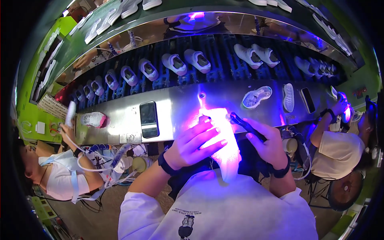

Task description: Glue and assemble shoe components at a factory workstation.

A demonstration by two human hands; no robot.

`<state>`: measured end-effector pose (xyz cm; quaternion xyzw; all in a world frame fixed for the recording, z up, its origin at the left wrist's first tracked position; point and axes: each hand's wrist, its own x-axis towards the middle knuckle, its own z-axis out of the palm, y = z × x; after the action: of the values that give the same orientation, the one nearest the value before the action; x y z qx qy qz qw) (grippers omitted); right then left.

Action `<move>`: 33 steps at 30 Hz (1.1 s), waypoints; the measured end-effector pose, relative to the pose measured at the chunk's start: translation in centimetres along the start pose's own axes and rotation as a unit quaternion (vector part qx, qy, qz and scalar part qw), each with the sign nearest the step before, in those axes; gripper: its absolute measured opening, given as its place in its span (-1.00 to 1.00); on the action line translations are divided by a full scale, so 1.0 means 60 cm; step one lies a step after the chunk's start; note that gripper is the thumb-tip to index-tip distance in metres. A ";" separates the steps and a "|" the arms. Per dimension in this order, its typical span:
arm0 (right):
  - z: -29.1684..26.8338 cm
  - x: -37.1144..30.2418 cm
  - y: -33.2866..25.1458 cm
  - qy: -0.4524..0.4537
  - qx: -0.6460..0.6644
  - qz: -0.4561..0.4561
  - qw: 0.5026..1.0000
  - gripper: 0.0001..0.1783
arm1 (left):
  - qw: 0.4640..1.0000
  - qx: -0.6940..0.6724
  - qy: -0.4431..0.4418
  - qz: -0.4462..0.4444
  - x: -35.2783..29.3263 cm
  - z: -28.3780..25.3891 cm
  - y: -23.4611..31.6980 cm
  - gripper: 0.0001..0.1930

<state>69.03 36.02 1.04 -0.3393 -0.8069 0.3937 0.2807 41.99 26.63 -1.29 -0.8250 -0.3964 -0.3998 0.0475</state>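
A shoe (229, 162), washed out by bright violet-white light, is held in front of my chest with one end pointing toward me. My left hand (192, 146) grips its left side, fingers laid across it. In my right hand (267, 142) is a slim black-handled brush (250, 127), its tip meeting the shoe's right upper edge. Glare hides the fine detail of the tip and of the shoe's surface. Beyond the shoe, on the metal bench (180, 98), a small lamp (202, 95) glows violet.
Across the bench lie a phone (149, 119), a pink-edged sole (93, 119), two pale soles (257, 97) (288, 97) and another phone (308, 100). Several shoes (174, 64) line a dark conveyor behind. Co-workers sit at left (64, 172) and right (340, 154); white tubes (86, 162) hang near the left one.
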 end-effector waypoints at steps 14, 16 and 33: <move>-0.052 -0.078 0.051 -0.103 0.186 0.189 0.959 -0.50 | 0.997 -0.010 -0.071 -0.040 0.028 0.057 -0.010 -0.55; -0.055 -0.067 0.071 -0.091 0.214 0.219 0.948 -0.50 | 0.996 -0.012 -0.073 -0.056 0.036 0.071 -0.005 -0.51; -0.053 -0.108 0.105 -0.121 0.267 0.255 0.921 -0.50 | 0.968 -0.027 -0.065 -0.239 0.011 0.115 0.009 -0.22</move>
<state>77.35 35.37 -3.65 -0.3959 -0.5855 0.6910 0.1513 46.89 29.36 -5.37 -0.7316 -0.5734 -0.3555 -0.0980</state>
